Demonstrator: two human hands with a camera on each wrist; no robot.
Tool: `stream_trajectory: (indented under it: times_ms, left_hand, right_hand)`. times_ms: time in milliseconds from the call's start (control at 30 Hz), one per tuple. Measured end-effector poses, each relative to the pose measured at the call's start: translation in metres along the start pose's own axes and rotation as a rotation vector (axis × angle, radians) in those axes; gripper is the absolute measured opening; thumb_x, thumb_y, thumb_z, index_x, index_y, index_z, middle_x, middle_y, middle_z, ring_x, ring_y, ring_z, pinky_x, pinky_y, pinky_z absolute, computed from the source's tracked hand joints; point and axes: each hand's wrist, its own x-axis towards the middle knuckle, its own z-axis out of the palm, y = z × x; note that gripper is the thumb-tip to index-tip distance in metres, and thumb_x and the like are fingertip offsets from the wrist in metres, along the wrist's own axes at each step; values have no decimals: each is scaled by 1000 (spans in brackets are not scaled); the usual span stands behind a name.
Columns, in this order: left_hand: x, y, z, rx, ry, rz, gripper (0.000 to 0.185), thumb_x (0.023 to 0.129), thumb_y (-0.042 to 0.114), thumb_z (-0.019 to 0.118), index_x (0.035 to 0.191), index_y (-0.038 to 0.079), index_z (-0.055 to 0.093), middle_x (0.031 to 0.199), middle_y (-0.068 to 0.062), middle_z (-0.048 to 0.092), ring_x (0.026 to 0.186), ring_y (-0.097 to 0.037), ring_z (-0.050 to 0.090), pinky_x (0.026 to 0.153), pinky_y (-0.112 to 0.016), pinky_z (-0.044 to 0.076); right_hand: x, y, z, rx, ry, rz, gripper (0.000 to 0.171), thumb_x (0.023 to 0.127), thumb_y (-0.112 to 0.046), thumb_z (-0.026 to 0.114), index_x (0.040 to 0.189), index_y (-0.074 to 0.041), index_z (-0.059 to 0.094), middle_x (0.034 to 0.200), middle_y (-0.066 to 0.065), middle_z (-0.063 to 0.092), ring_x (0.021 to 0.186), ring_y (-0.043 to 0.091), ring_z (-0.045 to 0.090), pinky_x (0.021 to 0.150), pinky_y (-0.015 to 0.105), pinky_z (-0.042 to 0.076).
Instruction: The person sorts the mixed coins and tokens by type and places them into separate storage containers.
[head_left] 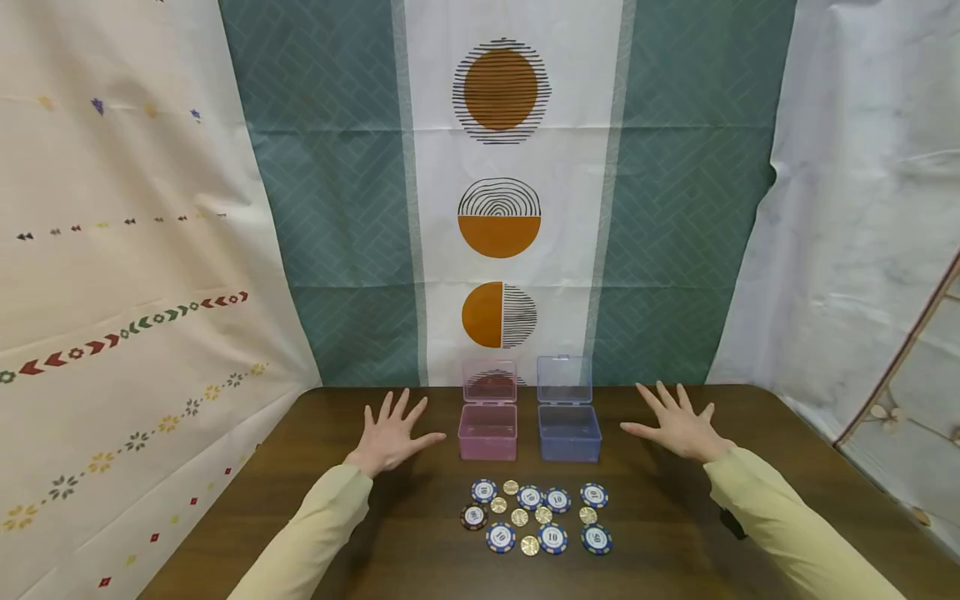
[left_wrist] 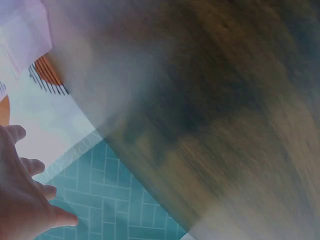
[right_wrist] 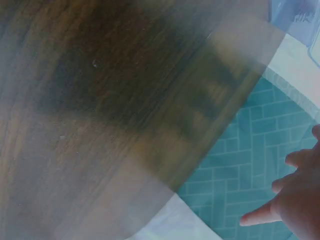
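My left hand (head_left: 388, 439) is spread with straight fingers over the table, left of a pink clear plastic box (head_left: 487, 442). On the other side my right hand (head_left: 681, 427) is spread the same way, right of a blue clear plastic box (head_left: 570, 443). Both boxes stand side by side with lids raised at the back, and nothing shows inside them. In front lie several blue-edged poker chips (head_left: 552, 538), one dark-edged chip (head_left: 474, 517) and several gold coins (head_left: 530, 546). Neither hand holds anything; each wrist view shows spread fingers (left_wrist: 36, 166) (right_wrist: 298, 158).
The dark wooden table (head_left: 420, 542) has rounded far corners. Behind it hangs a green and white cloth (head_left: 510, 167) with orange circle prints. A patterned cream cloth (head_left: 150, 292) hangs at left, and a pale cloth (head_left: 847, 208) at right.
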Motion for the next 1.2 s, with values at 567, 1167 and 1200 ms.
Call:
stream_trajectory:
  times_ms: [567, 1167, 1200]
  left_hand:
    - [-9, 16, 1, 19, 5, 112, 82, 78, 72, 38, 140, 19, 35, 144, -17, 21, 130, -41, 11, 96, -60, 15]
    - [-9, 34, -12, -75, 117, 326, 72, 82, 55, 55, 136, 8, 40, 136, -18, 34, 124, -37, 27, 96, -49, 27]
    - [-9, 35, -12, -77, 124, 337, 70, 82, 53, 56, 135, 8, 42, 135, -18, 35, 124, -35, 28, 96, -48, 28]
  right_hand:
    - [12, -18, 12, 217, -52, -122, 84, 83, -51, 56, 142, -3, 22, 144, 27, 10, 127, 47, 6, 91, 67, 9]
    - [23, -26, 29, 359, -51, -152, 79, 79, -43, 65, 136, 1, 32, 136, 27, 30, 120, 45, 30, 90, 58, 29]
    - [24, -26, 30, 357, -49, -157, 78, 79, -43, 66, 135, 1, 33, 135, 26, 32, 119, 45, 32, 89, 58, 31]
